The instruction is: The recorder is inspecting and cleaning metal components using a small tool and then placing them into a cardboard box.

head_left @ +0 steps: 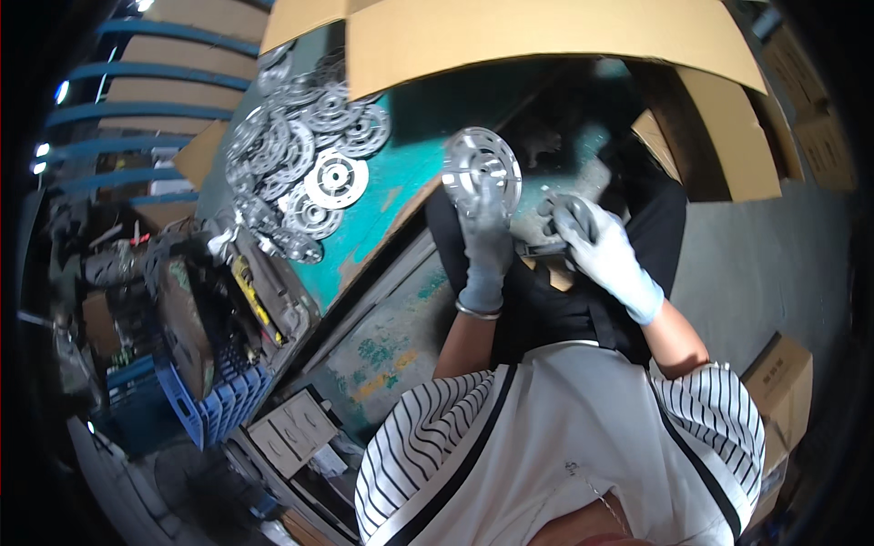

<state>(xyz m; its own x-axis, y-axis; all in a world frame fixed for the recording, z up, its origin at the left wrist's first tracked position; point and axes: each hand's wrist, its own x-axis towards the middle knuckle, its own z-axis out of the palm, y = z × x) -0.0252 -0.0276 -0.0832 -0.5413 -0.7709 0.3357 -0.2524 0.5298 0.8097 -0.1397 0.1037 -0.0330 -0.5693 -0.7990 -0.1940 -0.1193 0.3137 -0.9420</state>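
Note:
My left hand (489, 255), in a grey-stained glove, grips a round slotted metal disc (475, 164) by its near edge and holds it up above my lap. To its right, my right hand (603, 250), in a whiter glove with dark fingertips, is closed with its fingers curled. A dark, flat-edged piece (543, 248) shows beside those fingers; its kind is too unclear to name, and whether the hand grips it cannot be told. Many similar metal discs (337, 178) lie heaped on the green tabletop (350, 250) at the left.
A big open cardboard box (546, 32) spans the far side, its flap hanging at the right. On the left stand a blue plastic crate (214, 409), a yellow-handled tool (255, 296) and blue rails (150, 112). Another carton (781, 382) sits at the lower right.

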